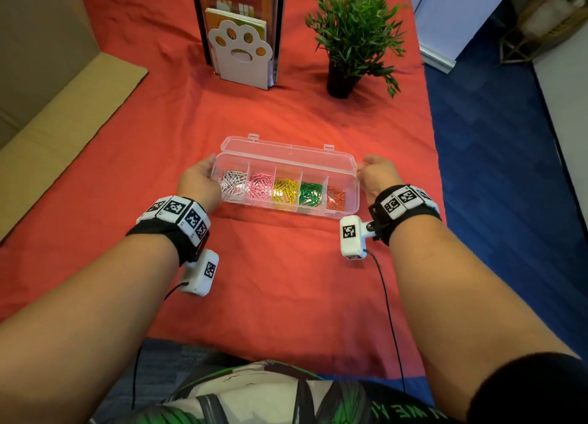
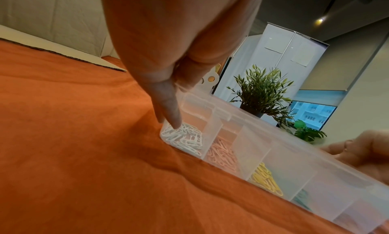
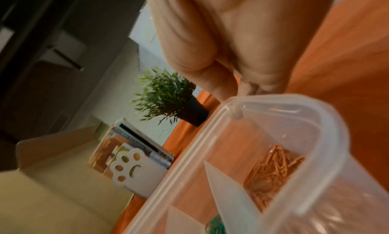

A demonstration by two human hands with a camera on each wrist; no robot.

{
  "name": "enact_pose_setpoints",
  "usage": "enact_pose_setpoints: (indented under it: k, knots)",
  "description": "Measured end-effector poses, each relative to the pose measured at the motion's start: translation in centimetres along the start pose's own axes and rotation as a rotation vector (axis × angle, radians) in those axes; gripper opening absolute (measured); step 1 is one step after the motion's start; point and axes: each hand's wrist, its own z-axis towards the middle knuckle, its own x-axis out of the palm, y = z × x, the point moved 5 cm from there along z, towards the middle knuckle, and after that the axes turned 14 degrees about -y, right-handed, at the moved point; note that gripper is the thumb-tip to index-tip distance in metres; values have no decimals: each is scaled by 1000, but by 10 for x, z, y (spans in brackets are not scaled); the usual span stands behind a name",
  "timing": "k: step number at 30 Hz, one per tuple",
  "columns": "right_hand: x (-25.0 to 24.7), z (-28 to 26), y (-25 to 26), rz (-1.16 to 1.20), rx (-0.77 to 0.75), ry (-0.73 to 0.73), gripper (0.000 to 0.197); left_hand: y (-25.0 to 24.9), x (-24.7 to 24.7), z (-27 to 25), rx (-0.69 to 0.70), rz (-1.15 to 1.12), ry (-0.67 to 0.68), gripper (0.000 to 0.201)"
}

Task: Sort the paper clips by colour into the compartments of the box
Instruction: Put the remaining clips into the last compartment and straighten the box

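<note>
Both hands, left hand [image 1: 199, 180] and right hand [image 1: 377, 174], gripped the box [image 1: 345, 209] ends on the orange cloth [image 1: 270, 280]; plant [image 1: 356, 32] at 1 o'clock, blue floor [image 1: 496, 156] at 3 o'clock.

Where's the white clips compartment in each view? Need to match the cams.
Head: white paper clips fill the leftmost compartment of the clear box, next to the left hand.
Left wrist: white clips lie mid-frame in the nearest compartment, under a fingertip.
Right wrist: not in view; only the orange and green compartments show.
Shared landmark: the potted plant.
</note>
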Motion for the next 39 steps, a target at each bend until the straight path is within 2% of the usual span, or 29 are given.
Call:
enact_pose_setpoints:
  k: [2,4,7,10,12,14,15,17,19,20,24,27,32,35,39]
  knots:
    - [0,-4,-2,145,-16,6,69,-1,-1,-2,-4,15,-21,50]
    - [-2,-11,2,248,-104,30,67,-4,-1,-5,-10,13,-37,46]
    - [-10,-13,4,316,-202,33,72,-7,-2,-6,-72,-96,-28,43]
    - [-28,-14,-2,294,-198,-28,53,-5,-3,-6,-193,-154,32,38]
    - [-37,-18,-5,233,-236,2,46,-2,-5,-7,-264,-228,16,35]
    - [-39,-27,-4,111,-348,77,39,-1,-5,-9,-316,-294,2,33]
    - [-36,-34,-2,-35,-456,140,38,-1,-4,-10,-326,-314,2,33]
    - [-20,-49,-7,-514,-674,290,53,-4,-3,-11,-299,-277,20,31]
    - [-9,-58,-22,-946,-747,345,68,-2,-3,-11,-221,-195,11,37]
    - [-6,-61,-26,-1046,-769,329,69,-1,-3,-12,-208,-169,9,38]
    - [-1,-70,-34,-1092,-934,133,60,-3,-6,-15,-164,-119,0,36]
    - [2,-75,-35,-1089,-951,51,56,-5,-8,-14,-135,-77,-28,36]
    - [17,-93,-19,-1191,-973,65,69,-5,-9,-11,-87,11,-23,38]
    - [57,-122,-4,-1096,-1071,142,74,-4,-10,-9,-86,38,-23,39]
    - [105,-146,7,-1096,-1136,138,80,-10,-11,-13,-54,51,-29,36]
